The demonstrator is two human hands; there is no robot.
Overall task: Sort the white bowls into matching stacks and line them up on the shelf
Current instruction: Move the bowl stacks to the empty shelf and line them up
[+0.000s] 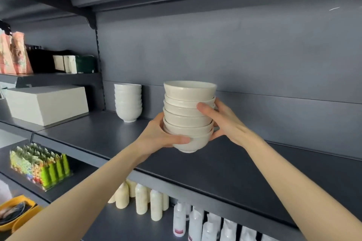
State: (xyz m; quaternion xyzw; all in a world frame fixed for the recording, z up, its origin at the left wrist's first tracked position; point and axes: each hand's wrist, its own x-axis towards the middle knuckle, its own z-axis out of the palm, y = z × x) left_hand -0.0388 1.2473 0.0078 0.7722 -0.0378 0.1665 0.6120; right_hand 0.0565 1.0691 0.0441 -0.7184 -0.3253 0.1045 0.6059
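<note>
Your left hand [158, 135] curls its fingers [182, 140] under the bowl stack [188, 115] to bear it; your right hand [223, 119] grips its side to keep it steady.

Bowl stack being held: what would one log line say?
left hand grips held stack low | right hand grips it higher | second stack stands on shelf

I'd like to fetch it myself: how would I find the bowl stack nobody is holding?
Find the long dark shelf and follow it left, near the back wall. The white stack there stands alone, narrower than the held stack.
</note>
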